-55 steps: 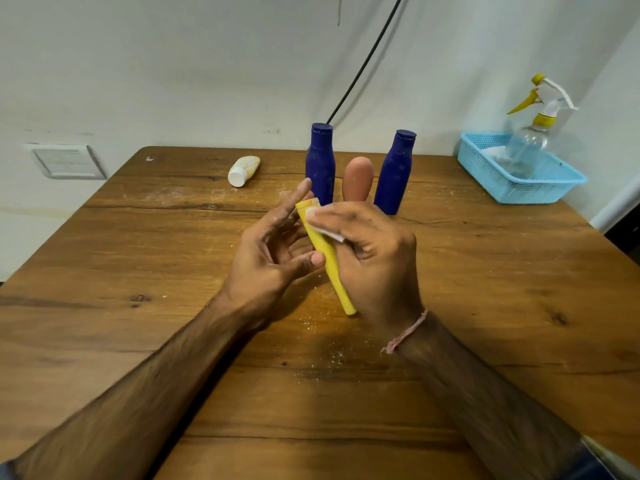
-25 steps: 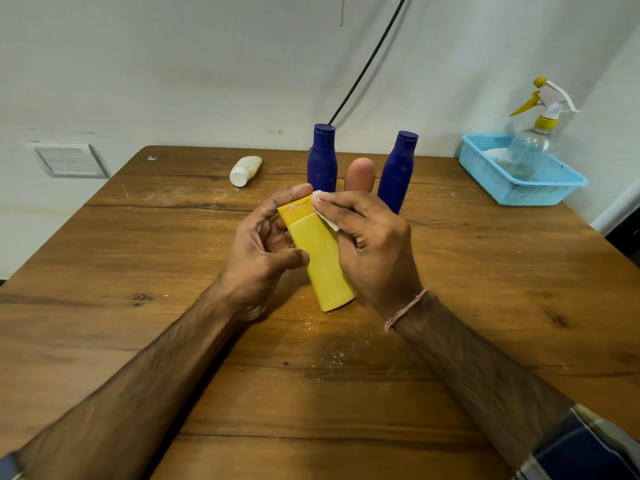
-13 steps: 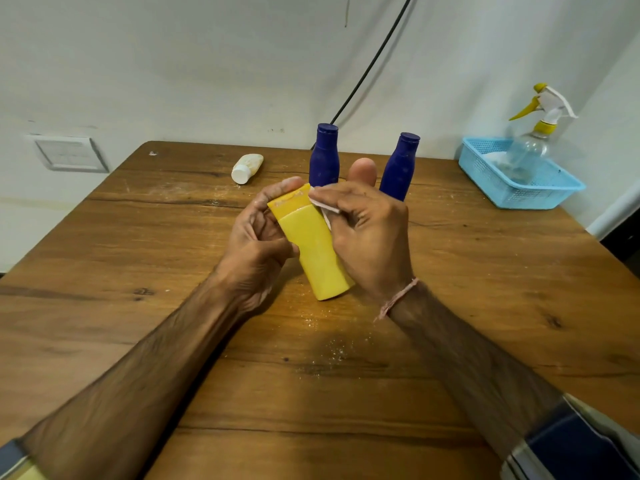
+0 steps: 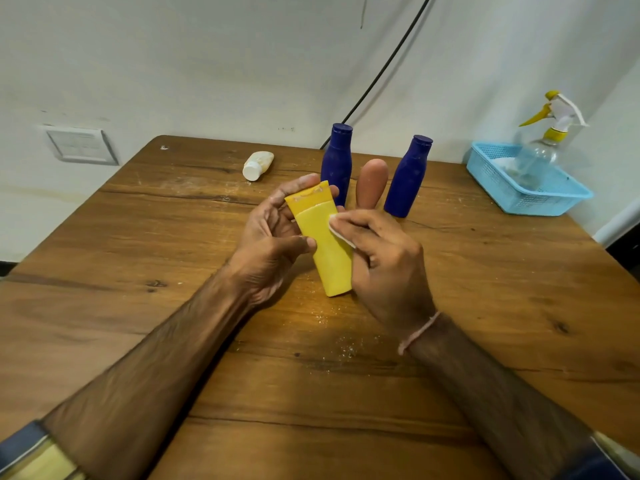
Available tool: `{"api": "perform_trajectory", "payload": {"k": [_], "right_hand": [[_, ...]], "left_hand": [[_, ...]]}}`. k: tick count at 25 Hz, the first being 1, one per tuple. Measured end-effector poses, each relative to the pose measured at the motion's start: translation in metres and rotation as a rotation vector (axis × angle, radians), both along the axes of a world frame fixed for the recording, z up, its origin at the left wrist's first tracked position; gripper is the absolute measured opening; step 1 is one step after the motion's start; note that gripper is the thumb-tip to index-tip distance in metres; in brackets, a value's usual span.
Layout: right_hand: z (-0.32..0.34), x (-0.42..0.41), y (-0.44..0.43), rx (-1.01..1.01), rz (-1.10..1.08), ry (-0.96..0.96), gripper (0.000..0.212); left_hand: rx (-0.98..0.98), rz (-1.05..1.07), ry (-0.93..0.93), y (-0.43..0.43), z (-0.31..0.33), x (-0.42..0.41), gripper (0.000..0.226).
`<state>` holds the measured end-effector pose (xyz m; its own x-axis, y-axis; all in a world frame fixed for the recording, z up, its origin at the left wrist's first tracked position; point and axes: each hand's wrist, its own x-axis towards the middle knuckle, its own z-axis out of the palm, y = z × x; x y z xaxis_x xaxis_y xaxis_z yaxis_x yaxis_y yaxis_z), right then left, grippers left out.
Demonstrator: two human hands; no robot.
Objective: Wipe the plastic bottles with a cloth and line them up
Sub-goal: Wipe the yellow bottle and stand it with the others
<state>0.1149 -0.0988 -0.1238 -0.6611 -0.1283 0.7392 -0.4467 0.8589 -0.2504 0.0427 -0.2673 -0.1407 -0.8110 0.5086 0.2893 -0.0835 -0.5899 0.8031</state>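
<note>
Since a moment ago we have slid the cloth down off the cap end of the flat yellow plastic tube (image 4: 323, 245) and onto its right edge, and the tube's broad face is turned more squarely toward us.

Our left hand (image 4: 268, 252) is curled around the tube, thumb pressed on its front face and fingertips behind the darker yellow cap end, which points away from us. Our right hand (image 4: 384, 261) is closed in a pinch on a small white cloth pad (image 4: 337, 226), pressing it against the tube's right side. The tube is held just above the wooden desk (image 4: 138, 271), tilted, its crimped end nearest us and close to the surface.

Behind our hands three bottles stand upright in a row: a dark blue plastic bottle (image 4: 336, 164), a rounded brown bottle (image 4: 371, 183) and a second dark blue bottle (image 4: 408, 176), near one another but apart. A small white bottle (image 4: 258, 165) lies on its side further left, not yet in the row. At the far right a clear spray bottle (image 4: 543, 147) sits in a light blue plastic basket (image 4: 540, 202).

The risks, as we judge them: the tube is smooth and held mostly by thumb pressure, so a firm wipe could push it out of our left hand. The cloth is small and barely pinched, so it could slip away. When we reach forward to place the tube, our knuckles could knock the narrow standing bottles over. White specks on the desk below could soil the tube again.
</note>
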Motion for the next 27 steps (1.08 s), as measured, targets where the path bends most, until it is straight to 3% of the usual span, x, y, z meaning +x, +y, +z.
{"api": "perform_trajectory", "payload": {"k": [2,6,10,15,22,27], "right_hand": [[0.009,-0.013,-0.018,-0.027,-0.034,0.024,0.038],[0.004,-0.014,-0.026,0.169,0.020,0.080,0.040],[0.005,-0.023,-0.005,-0.023,-0.048,0.099,0.042],[-0.001,-0.015,-0.016,0.186,0.062,0.171,0.041],[0.001,-0.008,-0.002,-0.327,0.076,0.003,0.030],[-0.004,-0.019,0.022,-1.219,0.058,-0.368,0.028]], "left_hand": [[-0.020,-0.001,0.013,0.001,0.000,0.002,0.084],[-0.064,0.048,0.032,0.002,0.001,0.004,0.083],[-0.110,0.102,0.060,0.002,0.000,0.005,0.084],[-0.130,0.115,0.065,0.001,0.001,0.006,0.082],[-0.215,0.272,0.102,-0.003,0.006,0.008,0.080],[-0.259,0.509,0.097,-0.015,0.006,0.000,0.074]]}}
